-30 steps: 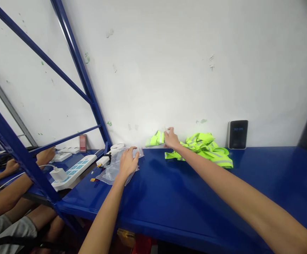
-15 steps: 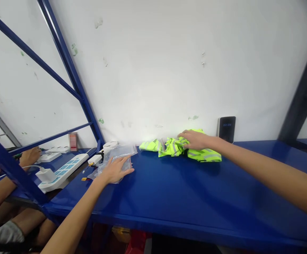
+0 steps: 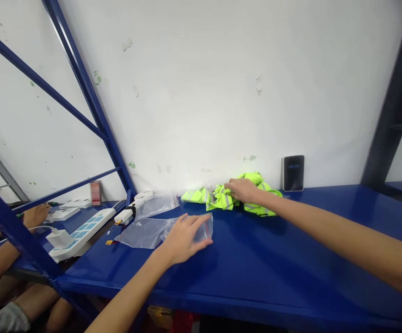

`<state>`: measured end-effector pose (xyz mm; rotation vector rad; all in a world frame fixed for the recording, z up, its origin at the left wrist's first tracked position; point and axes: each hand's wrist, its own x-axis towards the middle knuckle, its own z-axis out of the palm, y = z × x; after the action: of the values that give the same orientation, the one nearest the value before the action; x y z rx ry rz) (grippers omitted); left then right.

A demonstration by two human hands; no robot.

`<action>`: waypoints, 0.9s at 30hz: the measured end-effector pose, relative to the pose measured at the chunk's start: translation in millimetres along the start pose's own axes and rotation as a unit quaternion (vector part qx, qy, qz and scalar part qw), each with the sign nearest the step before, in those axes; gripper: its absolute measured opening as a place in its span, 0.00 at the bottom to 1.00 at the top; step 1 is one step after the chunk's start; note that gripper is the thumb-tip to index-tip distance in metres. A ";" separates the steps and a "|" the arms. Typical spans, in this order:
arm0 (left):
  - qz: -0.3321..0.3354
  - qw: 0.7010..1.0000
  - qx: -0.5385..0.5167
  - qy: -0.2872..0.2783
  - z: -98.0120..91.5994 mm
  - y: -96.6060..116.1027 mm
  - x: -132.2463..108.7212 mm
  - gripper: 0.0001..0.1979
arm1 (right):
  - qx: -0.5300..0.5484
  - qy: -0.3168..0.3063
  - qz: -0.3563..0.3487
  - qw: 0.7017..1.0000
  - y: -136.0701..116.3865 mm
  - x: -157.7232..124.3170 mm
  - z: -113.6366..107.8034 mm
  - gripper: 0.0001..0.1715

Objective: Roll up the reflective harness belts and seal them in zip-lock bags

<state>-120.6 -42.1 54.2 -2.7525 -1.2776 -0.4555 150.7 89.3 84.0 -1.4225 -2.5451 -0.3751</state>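
The white wall (image 3: 187, 106) is the largest thing in view, and it stands along the back edge of the blue tabletop (image 3: 273, 259). At the left edge of this tabletop rises a blue metal frame (image 3: 105, 122) with slanting bars.

Near the back edge, around its middle part, lies the heap of yellow-green fabric with grey reflective bands (image 3: 223, 199). The right hand (image 3: 244, 188) is on top of this heap, with bent fingers; the fingertips are partly lost in the folds, so I cannot tell whether its grip holds the fabric.

Beyond the left edge lies a white power strip (image 3: 86, 233) with blue sockets, and near it a co-worker's hand (image 3: 36, 215).

In the left half of the tabletop, a clear zip bag (image 3: 143, 232) lies flat under the left hand (image 3: 182, 238). The grip of this hand is wide, with the thumb apart from the fingers. A second clear bag (image 3: 155, 205) lies behind, nearer to the back edge.

Toward the back right corner stands a black-faced digital clock (image 3: 293, 172), which shows 22:25. Toward the back left corner are a white fan (image 3: 143, 195), a white block (image 3: 124, 216) with thin wires and, smallest, a yellow connector (image 3: 110, 242).
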 end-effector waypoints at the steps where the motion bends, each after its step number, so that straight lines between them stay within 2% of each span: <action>1: 0.002 1.000 -0.010 -0.023 6.2 2.4 -0.1 0.30 | 0.001 0.015 0.005 1.000 1.3 5.3 -8.4 0.16; 3: -0.005 0.998 -0.022 -0.051 14.9 1.8 -1.4 0.31 | 0.012 0.063 0.021 0.998 5.2 17.7 -30.0 0.16; 6: -0.036 0.998 -0.049 -0.034 14.0 -3.8 -1.0 0.29 | 0.083 0.209 0.071 0.972 11.7 35.1 -70.6 0.14; 10: -0.068 0.990 -0.103 0.068 2.0 -5.4 14.7 0.23 | 0.109 0.355 0.066 0.926 16.5 46.0 -122.6 0.12; 14: -0.067 0.967 -0.181 0.166 8.1 -0.1 48.4 0.23 | 0.121 0.440 0.024 0.890 13.1 47.8 -163.4 0.12; 16: -0.068 0.950 -0.231 0.196 17.9 5.2 70.9 0.28 | 0.118 0.466 0.001 0.877 6.2 48.8 -182.6 0.12; 18: -0.075 0.926 -0.297 0.219 28.3 12.3 96.2 0.38 | 0.109 0.490 -0.019 0.864 -5.1 49.6 -202.2 0.11; 20: -0.093 0.890 -0.370 0.247 37.3 19.8 122.6 0.50 | 0.100 0.520 -0.030 0.848 -19.3 48.6 -221.4 0.07; 22: -0.120 0.847 -0.432 0.286 43.8 25.7 147.8 0.53 | 0.093 0.560 -0.058 0.821 -33.7 44.6 -238.7 0.05; 24: -0.138 0.816 -0.471 0.307 47.6 28.7 168.7 0.44 | 0.093 0.587 -0.088 0.800 -45.5 37.1 -252.9 0.03; 27: -0.151 0.798 -0.493 0.311 47.6 27.8 186.4 0.17 | 0.092 0.608 -0.116 0.780 -54.0 21.3 -267.1 0.04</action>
<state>25.3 85.8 65.8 -2.4704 -1.5132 -2.4024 107.3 -5.1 336.8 -0.4341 -1.5522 -0.7420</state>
